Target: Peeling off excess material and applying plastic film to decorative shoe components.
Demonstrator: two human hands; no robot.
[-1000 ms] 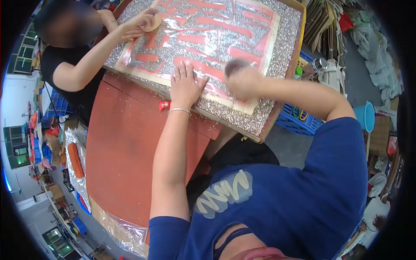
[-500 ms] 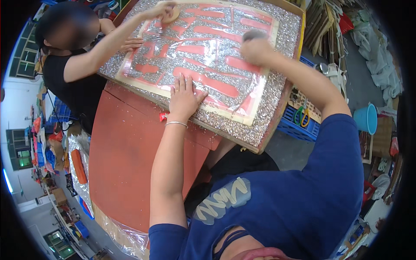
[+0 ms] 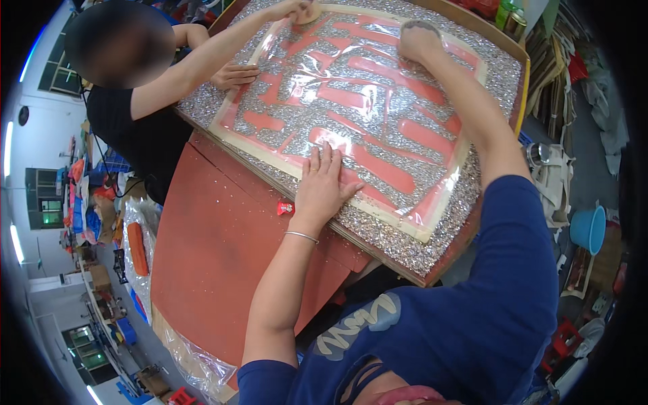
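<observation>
A clear plastic sheet point(image 3: 378, 94) with a cream border and salmon-pink shapes lies over a layer of silvery glitter bits point(image 3: 503, 81) in a shallow wooden-edged tray. My left hand point(image 3: 322, 185) rests flat on the sheet's near edge, fingers stretched out. At the sheet's far right, my right hand point(image 3: 420, 46) is closed over a dark round object point(image 3: 424, 25) pressed against the surface; its exact kind is hidden. Across on the left, a co-worker's hand point(image 3: 295, 9) grips a tan round disc point(image 3: 309, 13) at the far left corner. That person's other hand point(image 3: 234, 75) lies on the sheet's left border.
A reddish-brown table point(image 3: 236, 256) stands below the tray, with a small red wrapped piece point(image 3: 285, 208) at the tray's edge. An orange elongated object point(image 3: 137, 248) lies on plastic at the left. A blue bucket point(image 3: 587, 229) and stacked boards point(image 3: 550, 81) stand at the right.
My right hand has moved away from me along the sheet with the dark round object. My left hand stays flat on the near edge. The view has shifted, so the tray appears lower and further right.
</observation>
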